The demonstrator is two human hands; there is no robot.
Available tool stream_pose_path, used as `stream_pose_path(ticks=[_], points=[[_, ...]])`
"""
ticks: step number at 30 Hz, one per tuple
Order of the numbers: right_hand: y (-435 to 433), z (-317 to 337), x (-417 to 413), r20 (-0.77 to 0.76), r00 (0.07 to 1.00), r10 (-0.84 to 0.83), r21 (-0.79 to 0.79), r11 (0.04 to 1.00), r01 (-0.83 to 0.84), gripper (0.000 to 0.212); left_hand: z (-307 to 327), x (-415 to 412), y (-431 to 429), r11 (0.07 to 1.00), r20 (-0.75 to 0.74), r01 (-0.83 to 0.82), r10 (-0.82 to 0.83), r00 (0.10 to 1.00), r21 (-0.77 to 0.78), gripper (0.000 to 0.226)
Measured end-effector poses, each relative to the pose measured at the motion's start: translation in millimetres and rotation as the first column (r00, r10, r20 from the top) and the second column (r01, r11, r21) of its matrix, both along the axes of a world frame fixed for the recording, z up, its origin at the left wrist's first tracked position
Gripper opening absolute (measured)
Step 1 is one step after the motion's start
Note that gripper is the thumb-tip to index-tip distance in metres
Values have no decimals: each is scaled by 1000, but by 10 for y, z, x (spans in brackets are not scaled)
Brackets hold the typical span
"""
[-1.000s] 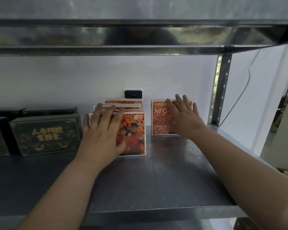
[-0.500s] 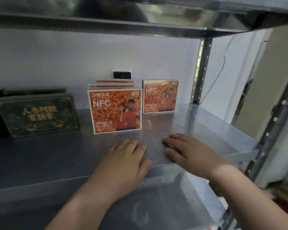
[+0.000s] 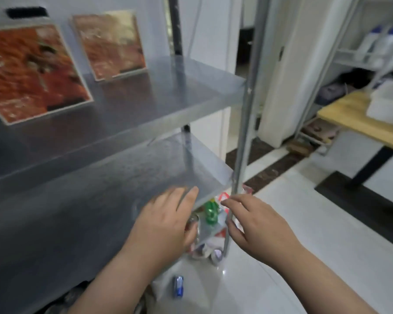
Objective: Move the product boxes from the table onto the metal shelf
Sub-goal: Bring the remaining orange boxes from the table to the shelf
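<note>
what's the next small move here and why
Probably swing toward the wooden table on the right to fetch another box: the left hand and right hand are open and empty, and two orange boxes already stand on the metal shelf.

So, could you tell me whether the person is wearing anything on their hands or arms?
The left hand and right hand are bare: no gloves, and no rings that I can make out in the blur. Both forearms are bare too, with no sleeve, watch or bracelet showing.

The metal shelf (image 3: 179, 87) bears two blurred orange boxes (image 3: 32, 71), seemingly upright.
</note>
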State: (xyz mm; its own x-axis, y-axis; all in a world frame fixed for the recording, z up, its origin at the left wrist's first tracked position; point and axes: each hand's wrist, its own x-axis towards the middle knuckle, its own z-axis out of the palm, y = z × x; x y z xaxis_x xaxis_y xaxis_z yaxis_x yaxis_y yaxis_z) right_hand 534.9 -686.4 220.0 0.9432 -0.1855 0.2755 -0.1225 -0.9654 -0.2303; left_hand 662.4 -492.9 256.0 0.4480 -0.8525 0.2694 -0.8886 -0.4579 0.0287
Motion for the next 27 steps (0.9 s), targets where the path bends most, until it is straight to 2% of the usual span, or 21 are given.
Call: stream_pose_path(ticks=[6, 11, 13, 18, 23, 27], points=[[-323, -582, -950, -238, 960, -149, 123, 976, 182, 38, -662, -623, -613, 960, -184, 154, -111, 977, 235, 49], [-465, -1053, -1691, -405, 886, -229, 201, 922, 330, 39, -1081, -1173, -1053, 883, -255, 297, -213, 943, 362, 56], [-482, -1174, -1982, -467, 845, -261, 235, 884, 404, 42, -1194, -1357, -1221, 837, -280, 367, -268, 922, 406, 58], [-373, -1281, -2628, -503, 739, -448, 245, 746, 619, 44, -1385, -1756, -1599, 723, -320, 537, -433, 843, 435, 56], [5, -1266, -3135, -531, 548, -647, 184, 543, 819, 45, -1579, -2092, -1849, 520, -385, 742, -638, 667, 423, 65], [615, -1247, -3388, -550, 300, -780, 132, 274, 953, 44, -1732, -2387, -1864, 270, -420, 881, -799, 430, 389, 62]])
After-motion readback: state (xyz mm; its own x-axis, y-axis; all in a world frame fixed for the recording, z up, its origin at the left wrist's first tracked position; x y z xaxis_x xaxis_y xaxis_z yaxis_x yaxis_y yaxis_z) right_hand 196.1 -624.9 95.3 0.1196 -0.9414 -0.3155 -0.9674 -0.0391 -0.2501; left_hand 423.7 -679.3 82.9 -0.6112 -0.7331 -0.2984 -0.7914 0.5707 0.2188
